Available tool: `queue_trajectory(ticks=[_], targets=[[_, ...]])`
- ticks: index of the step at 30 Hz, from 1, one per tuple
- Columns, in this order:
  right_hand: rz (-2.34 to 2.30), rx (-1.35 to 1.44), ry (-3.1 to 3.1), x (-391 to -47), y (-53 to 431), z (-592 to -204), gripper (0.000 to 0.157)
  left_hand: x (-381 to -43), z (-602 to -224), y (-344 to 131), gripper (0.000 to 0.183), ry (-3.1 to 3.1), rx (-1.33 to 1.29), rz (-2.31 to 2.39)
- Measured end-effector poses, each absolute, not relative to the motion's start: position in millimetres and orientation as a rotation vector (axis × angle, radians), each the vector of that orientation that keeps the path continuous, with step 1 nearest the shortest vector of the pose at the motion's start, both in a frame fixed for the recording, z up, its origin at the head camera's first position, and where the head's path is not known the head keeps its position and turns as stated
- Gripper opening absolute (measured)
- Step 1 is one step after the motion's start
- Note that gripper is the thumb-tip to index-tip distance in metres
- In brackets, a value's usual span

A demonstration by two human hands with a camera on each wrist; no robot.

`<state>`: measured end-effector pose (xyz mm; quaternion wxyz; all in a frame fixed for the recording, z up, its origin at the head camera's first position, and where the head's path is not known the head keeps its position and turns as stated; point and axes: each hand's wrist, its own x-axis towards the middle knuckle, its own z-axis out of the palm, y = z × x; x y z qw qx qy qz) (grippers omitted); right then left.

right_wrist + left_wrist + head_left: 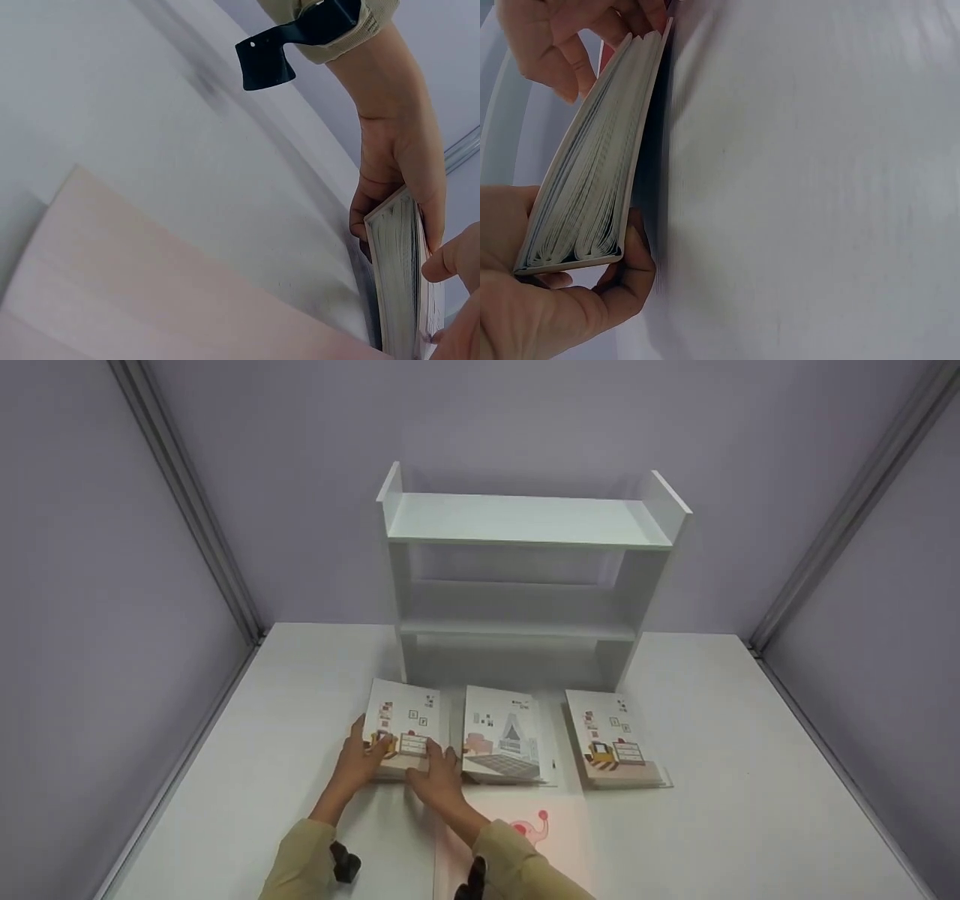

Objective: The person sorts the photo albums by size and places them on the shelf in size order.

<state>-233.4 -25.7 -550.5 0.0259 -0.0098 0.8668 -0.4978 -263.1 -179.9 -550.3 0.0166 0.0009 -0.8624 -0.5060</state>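
Note:
A thick photo album (409, 718) with a furniture drawing on its white cover lies at the left of a row, its near edge tilted up off the surface beneath. My left hand (358, 761) grips its spine side, thumb on the cover and fingers curled underneath, as the left wrist view shows. On the opposite side, my right hand (439, 781) holds the fore-edge with bent fingers. Bunched page edges (592, 172) face the left wrist camera. Beside it lie a grey-drawing album (501, 735) in the middle and another furniture-drawing album (609, 735) at the right.
A white shelf unit (525, 521) with several levels stands behind the albums. A pale pink sheet (566, 840) with an elephant print lies below the middle album, partly under my right arm. The white table (750, 780) extends to both sides, between grey walls.

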Motion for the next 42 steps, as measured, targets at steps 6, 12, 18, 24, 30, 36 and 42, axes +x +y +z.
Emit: queue_trajectory(ticks=[6, 12, 18, 24, 30, 36, 42], targets=[[-1.517, -0.036, 2.715, -233.6, -25.9, -550.1, 0.065, -259.5, -549.3, -183.7, 0.070, -2.682, 0.017, -1.605], [-1.535, -0.053, 2.733, -234.3, -25.6, -549.0, 0.066, -257.9, -550.2, -187.7, 0.073, -2.669, 0.041, -1.675], [-1.536, -0.117, 2.722, -234.8, -23.0, -550.7, 0.070, -255.8, -550.1, -191.5, 0.073, -2.660, 0.022, -1.665], [-1.517, -0.165, 2.713, -234.8, -21.0, -553.2, 0.074, -252.6, -551.2, -194.9, 0.074, -2.702, 0.081, -1.637], [-1.556, -0.208, 2.721, -235.3, -20.9, -556.4, 0.074, -249.3, -550.4, -195.9, 0.074, -2.702, 0.101, -1.640], [-1.597, -0.194, 2.721, -235.4, -22.2, -559.5, 0.074, -245.1, -549.8, -196.1, 0.076, -2.701, 0.093, -1.612], [-1.686, -0.240, 2.694, -234.8, -21.8, -559.9, 0.076, -241.4, -549.4, -196.4, 0.078, -2.687, 0.085, -1.596]])
